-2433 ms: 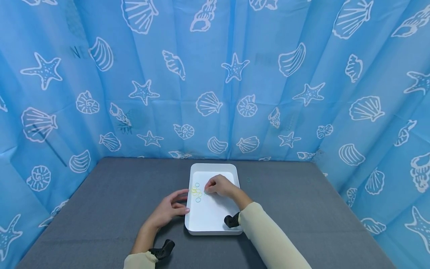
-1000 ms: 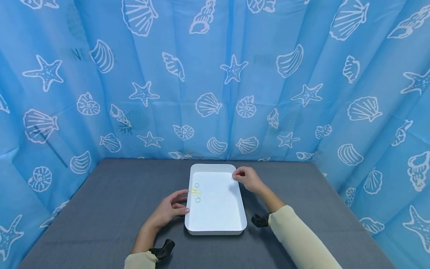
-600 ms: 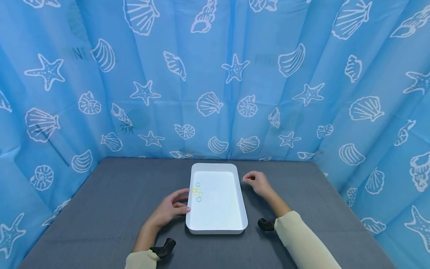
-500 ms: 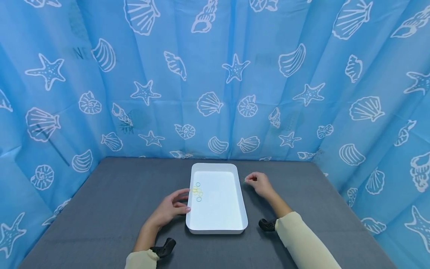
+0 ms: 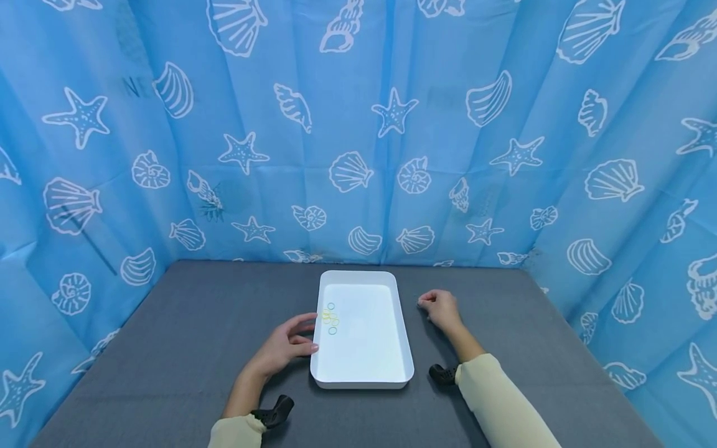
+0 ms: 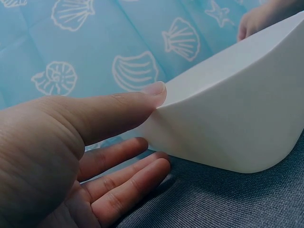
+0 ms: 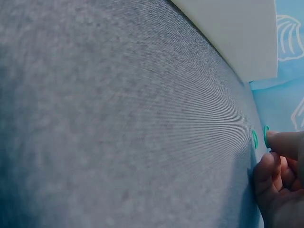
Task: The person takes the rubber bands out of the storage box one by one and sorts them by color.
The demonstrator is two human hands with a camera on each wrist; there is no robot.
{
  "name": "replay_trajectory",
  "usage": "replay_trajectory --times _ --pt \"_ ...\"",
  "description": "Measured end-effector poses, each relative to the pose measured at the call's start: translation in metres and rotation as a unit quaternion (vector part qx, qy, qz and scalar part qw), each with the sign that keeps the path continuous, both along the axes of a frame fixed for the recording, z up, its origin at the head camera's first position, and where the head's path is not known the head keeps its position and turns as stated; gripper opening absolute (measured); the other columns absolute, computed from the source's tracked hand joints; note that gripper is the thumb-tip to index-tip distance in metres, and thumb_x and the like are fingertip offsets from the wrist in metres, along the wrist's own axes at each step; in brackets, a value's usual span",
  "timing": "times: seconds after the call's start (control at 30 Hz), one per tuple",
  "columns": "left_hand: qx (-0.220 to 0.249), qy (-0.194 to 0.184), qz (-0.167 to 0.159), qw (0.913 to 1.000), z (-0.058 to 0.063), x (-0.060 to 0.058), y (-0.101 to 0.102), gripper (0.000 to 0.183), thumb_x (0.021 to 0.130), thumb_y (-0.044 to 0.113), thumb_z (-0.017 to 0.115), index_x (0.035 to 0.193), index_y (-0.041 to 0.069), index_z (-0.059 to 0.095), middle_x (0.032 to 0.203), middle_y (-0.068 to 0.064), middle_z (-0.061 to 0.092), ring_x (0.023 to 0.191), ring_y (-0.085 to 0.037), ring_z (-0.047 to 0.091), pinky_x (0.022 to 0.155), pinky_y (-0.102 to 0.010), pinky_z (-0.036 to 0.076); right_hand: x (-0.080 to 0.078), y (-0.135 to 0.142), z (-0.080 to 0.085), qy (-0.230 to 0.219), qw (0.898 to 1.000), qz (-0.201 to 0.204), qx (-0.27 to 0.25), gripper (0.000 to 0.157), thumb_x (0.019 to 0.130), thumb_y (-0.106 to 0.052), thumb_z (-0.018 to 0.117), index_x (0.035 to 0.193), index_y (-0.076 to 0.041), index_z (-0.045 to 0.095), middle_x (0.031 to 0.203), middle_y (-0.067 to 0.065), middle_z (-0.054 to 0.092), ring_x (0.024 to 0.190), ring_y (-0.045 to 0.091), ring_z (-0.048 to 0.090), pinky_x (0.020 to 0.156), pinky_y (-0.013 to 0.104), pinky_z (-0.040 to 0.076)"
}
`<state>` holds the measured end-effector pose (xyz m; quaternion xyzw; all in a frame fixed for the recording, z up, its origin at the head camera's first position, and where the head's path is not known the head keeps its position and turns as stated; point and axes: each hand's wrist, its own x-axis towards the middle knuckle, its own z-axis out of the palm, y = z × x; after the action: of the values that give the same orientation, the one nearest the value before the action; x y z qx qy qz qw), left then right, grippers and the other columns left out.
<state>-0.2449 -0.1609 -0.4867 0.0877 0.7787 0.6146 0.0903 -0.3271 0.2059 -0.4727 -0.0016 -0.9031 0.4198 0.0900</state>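
A white rectangular tray (image 5: 364, 381) stands on the cloth-covered table. Inside it, along the left side, lie several thin yellow rings (image 5: 330, 319) between two green-blue rings, the far ring (image 5: 331, 306) and the near ring (image 5: 333, 331). My left hand (image 5: 282, 348) is at the tray's left wall, its thumb tip touching the rim and its fingers extended low beside the wall. To the right of the tray, my right hand (image 5: 442, 309) pinches a thin green ring (image 7: 266, 135) just above the cloth. A second green ring (image 7: 255, 139) sits on the cloth close to those fingertips.
Grey cloth (image 5: 224, 311) covers the table. A blue curtain (image 5: 358, 124) with white shells and starfish hangs behind it and along both sides. Black wrist mounts sit on the left wrist (image 5: 274, 412) and the right wrist (image 5: 442, 374).
My right hand has gone from inside the tray over its right rim to the cloth beside it, carrying a ring. The ring lying there is now covered in the head view. My left hand stays put.
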Motion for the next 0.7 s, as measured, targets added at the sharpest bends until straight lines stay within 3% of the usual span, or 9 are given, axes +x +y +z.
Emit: replay_trajectory --times 0.33,0.7 --pt "0.000 -0.004 -0.004 1.0000 0.002 0.001 -0.001 0.069 0.083 0.019 0.079 0.144 0.013 0.046 0.139 -0.019 0.051 0.098 -0.023 0.064 0.088 -0.044 0.048 -0.013 -0.002 -0.007 -0.021 0.998 -0.037 0.056 0.012 0.091 -0.006 0.067 0.082 0.001 0.070 0.079 0.009 0.066 0.070 0.022 0.056 0.063 0.038 0.045" --pt "0.001 0.001 -0.009 1.0000 0.002 0.001 -0.002 0.069 0.083 0.018 0.079 0.144 0.013 0.046 0.138 -0.020 0.051 0.097 -0.023 0.064 0.087 -0.043 0.049 -0.015 -0.005 -0.007 -0.025 0.995 -0.044 0.085 0.012 0.090 -0.007 0.069 0.079 -0.002 0.070 0.076 0.006 0.065 0.067 0.021 0.055 0.062 0.036 0.044"
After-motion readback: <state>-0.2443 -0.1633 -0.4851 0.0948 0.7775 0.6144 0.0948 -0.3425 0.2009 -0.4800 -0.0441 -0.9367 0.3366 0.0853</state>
